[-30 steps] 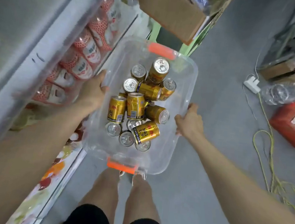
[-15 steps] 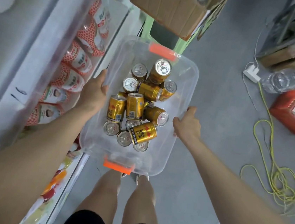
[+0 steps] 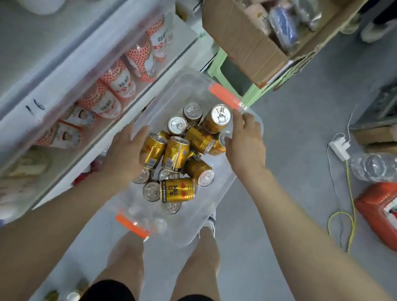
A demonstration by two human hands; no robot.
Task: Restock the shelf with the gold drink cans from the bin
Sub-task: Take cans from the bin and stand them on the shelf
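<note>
A clear plastic bin (image 3: 187, 87) with orange latches sits low in front of my legs. Several gold drink cans (image 3: 178, 189) lie jumbled inside it, some upright, some on their sides. My left hand (image 3: 125, 152) hovers palm down over the left cans, fingers straight, holding nothing I can see. My right hand (image 3: 245, 143) reaches in from the right rim. Its fingers stretch toward an upright can (image 3: 220, 115) and its thumb lies against a can below. The white shelf (image 3: 78, 67) runs along the left, carrying red-and-white cups (image 3: 116, 84).
A cardboard box (image 3: 242, 39) of goods rests on a green stool (image 3: 253, 92) just beyond the bin. To the right are a power strip (image 3: 340, 146), a yellow cable (image 3: 351, 192), wrapped water bottles (image 3: 383, 166) and a red stool (image 3: 388, 214). Grey floor lies between them.
Both hands have left the bin's side rims and moved inward over the cans, the right hand going furthest toward the far end. The bin now sits lower and turned slightly.
</note>
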